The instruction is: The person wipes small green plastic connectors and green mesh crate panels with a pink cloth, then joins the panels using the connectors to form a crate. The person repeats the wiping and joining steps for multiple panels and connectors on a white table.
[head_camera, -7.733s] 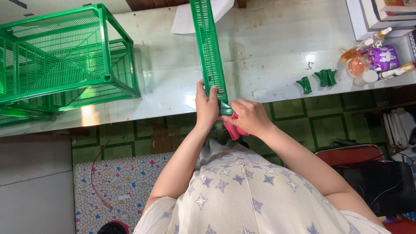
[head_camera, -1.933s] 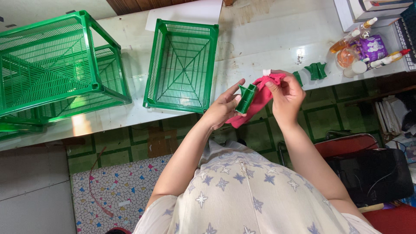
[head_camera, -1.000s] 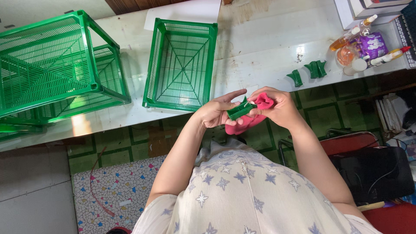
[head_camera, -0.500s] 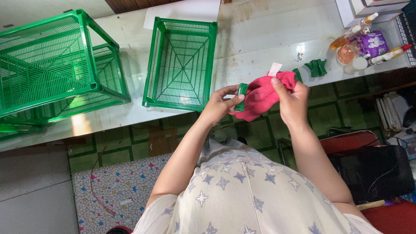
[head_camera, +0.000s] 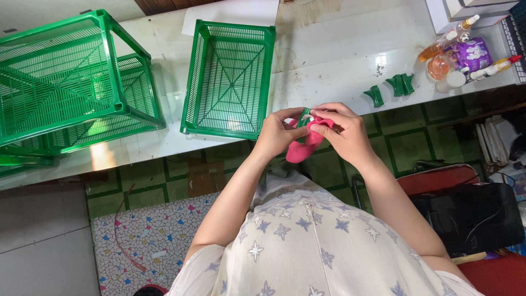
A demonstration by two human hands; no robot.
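Hands meet just off the near edge of the surface (head_camera: 329, 60), over the green-tiled floor (head_camera: 230, 175). The left hand (head_camera: 276, 131) and the right hand (head_camera: 342, 131) are together on a pink cloth (head_camera: 301, 149) and a small green plastic piece (head_camera: 303, 117). The left hand's fingers (head_camera: 287, 116) are curled and pinched on the green piece and the top of the cloth. The right hand's fingers (head_camera: 329, 127) are pressed together on the cloth from the other side. Most of the green piece is hidden between the two hands; only a short end shows at the top. The cloth hangs below the fingers in a loose fold.

A green plastic basket (head_camera: 230, 77) lies on the surface just beyond the left hand, its near rim at the surface's near edge. A larger green cage-like crate (head_camera: 66, 82) stands toward the left end of the surface, apart from the basket. Three small green plastic pieces (head_camera: 392, 87) stand near the near edge, to the right of the hands and well clear of them. At the far right corner sit bottles (head_camera: 444, 46) and a purple packet (head_camera: 474, 53), close together. A sheet of white paper (head_camera: 230, 10) lies at the far edge behind the basket. Below the surface, on the right, a black bag (head_camera: 471, 216) rests on a red seat (head_camera: 433, 181).
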